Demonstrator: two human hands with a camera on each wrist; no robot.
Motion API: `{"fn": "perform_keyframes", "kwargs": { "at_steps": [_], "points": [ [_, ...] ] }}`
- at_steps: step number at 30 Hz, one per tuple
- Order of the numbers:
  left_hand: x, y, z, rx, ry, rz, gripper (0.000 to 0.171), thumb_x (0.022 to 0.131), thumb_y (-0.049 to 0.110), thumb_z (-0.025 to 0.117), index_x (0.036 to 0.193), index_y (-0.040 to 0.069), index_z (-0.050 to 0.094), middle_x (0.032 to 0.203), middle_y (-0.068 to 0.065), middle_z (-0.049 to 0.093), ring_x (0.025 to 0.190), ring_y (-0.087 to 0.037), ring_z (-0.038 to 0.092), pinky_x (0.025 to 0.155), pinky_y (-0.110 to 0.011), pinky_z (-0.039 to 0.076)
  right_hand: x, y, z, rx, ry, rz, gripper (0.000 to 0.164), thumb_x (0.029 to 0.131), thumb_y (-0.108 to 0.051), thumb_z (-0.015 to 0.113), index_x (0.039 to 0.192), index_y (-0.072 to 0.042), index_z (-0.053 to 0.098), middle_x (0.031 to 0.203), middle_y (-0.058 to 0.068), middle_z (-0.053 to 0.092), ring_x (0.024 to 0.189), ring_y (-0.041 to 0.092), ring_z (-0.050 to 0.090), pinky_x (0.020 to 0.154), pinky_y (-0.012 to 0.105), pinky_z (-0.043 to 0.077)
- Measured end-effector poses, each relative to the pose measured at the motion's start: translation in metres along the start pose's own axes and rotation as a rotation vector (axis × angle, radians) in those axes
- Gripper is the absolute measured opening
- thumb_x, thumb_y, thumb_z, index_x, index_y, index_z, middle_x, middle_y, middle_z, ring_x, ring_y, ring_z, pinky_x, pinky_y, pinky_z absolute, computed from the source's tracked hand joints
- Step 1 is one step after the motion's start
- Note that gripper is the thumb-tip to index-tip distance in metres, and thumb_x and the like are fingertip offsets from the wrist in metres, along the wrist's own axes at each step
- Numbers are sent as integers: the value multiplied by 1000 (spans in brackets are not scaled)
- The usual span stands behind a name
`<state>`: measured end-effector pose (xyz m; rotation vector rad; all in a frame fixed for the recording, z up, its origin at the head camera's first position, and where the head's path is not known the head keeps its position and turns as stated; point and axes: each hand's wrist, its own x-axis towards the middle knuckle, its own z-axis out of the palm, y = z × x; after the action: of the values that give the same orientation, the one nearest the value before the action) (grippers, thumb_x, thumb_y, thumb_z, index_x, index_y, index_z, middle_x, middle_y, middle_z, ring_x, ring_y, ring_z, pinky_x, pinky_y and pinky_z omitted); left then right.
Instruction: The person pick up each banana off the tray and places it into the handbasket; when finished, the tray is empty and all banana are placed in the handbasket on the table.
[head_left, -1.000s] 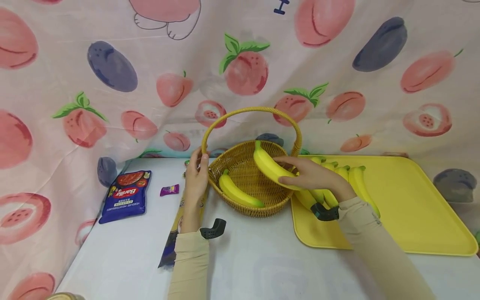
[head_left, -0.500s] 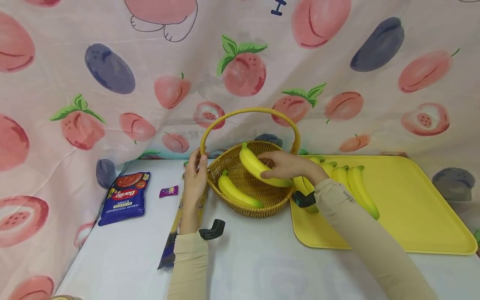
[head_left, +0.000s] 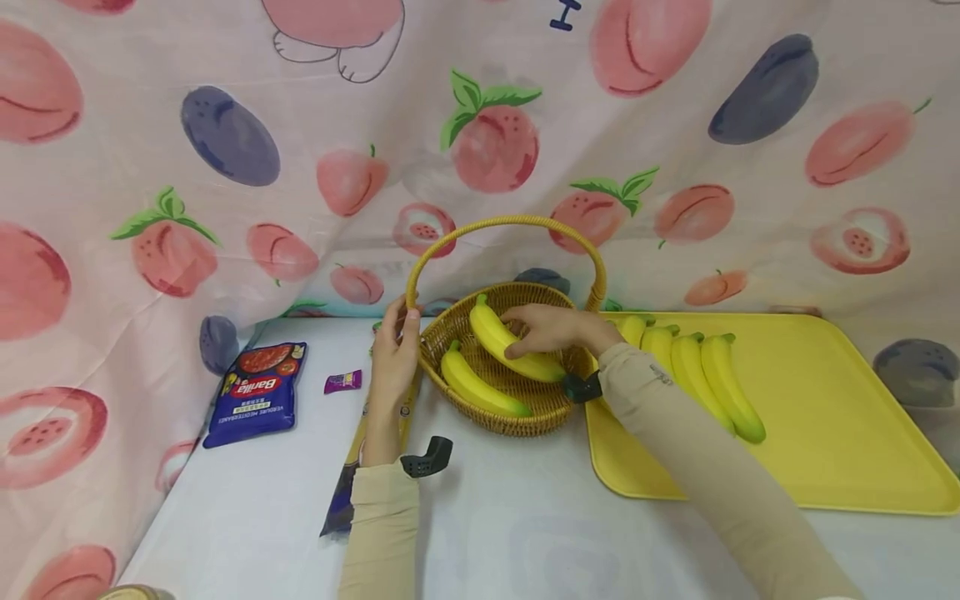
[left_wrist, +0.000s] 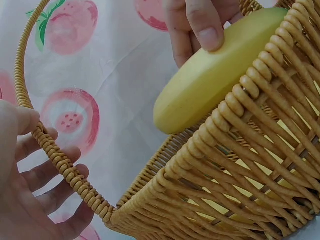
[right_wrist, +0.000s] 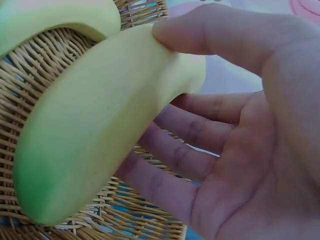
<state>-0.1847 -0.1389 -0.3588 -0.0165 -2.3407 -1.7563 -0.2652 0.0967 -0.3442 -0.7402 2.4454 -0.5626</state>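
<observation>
Right hand pinches a banana at the mouth of the basket, left hand curls loosely round the handle, and that smooth banana looks light, firm, maybe slippery, so grip the thick middle!

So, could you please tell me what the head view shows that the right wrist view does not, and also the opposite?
Only the head view shows, among others, the flat blue printed pouch, the small purple packet, the rectangular yellow tray with several yellow bananas on it, and the left hand holding the arched yellow wicker handle.
Only the right wrist view shows the palm side of the right hand.
Both show that hand holding a curved yellow banana, the brown woven wicker basket, and another curved yellow banana inside it.
</observation>
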Motion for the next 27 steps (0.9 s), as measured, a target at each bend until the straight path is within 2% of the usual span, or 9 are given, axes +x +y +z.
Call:
{"fn": "perform_keyframes", "kwargs": {
  "at_steps": [6, 13, 18, 21, 24, 25, 27],
  "points": [
    [4, -2, 0, 9, 7, 31, 40, 102, 21, 39, 140, 10, 42, 131, -17, 54, 133, -29, 42, 113, -49, 31, 10, -2, 2, -11, -41, 19, 70, 87, -34, 63, 145, -9, 34, 135, 10, 52, 123, 24, 50, 101, 39, 45],
    [18, -32, 3, 7, 22, 47, 40, 101, 35, 41, 139, 22, 44, 129, -8, 56, 130, -21, 45, 112, -45, 34, 23, -3, 11, 2, -101, 37, 70, 87, -32, 63, 146, -10, 33, 135, 13, 53, 122, 24, 51, 99, 36, 46],
    [17, -36, 5, 4, 34, 69, 42, 100, 38, 41, 139, 21, 44, 128, -8, 56, 129, -22, 46, 111, -46, 35, 29, -4, 17, -3, -143, 48, 70, 88, -33, 63, 147, -9, 32, 138, 12, 50, 127, 25, 48, 103, 38, 43],
    [14, -30, 4, 4, 23, 54, 42, 100, 37, 41, 139, 20, 44, 129, -9, 56, 130, -23, 45, 112, -47, 34, 31, -4, 20, -13, -170, 54, 69, 89, -33, 62, 146, -9, 32, 141, 13, 47, 131, 26, 43, 107, 40, 39],
    [7, -14, 2, 13, 8, 25, 41, 101, 31, 40, 140, 16, 43, 131, -12, 55, 132, -25, 43, 112, -47, 33, 33, -4, 23, -14, -196, 64, 69, 88, -34, 62, 146, -9, 34, 152, 12, 33, 137, 26, 35, 111, 41, 34],
    [5, -8, 1, 15, 4, 16, 41, 102, 28, 40, 140, 15, 42, 132, -14, 54, 132, -26, 43, 113, -47, 32, 34, -4, 23, -10, -202, 67, 69, 88, -34, 63, 145, -9, 34, 152, 12, 31, 136, 25, 36, 110, 40, 35],
    [1, 2, 0, 20, -2, -2, 41, 102, 24, 40, 140, 12, 42, 132, -16, 53, 133, -28, 42, 113, -47, 32, 35, -3, 25, 17, -218, 79, 69, 88, -33, 63, 145, -9, 34, 150, 11, 33, 122, 22, 49, 102, 38, 43]
  ]
}}
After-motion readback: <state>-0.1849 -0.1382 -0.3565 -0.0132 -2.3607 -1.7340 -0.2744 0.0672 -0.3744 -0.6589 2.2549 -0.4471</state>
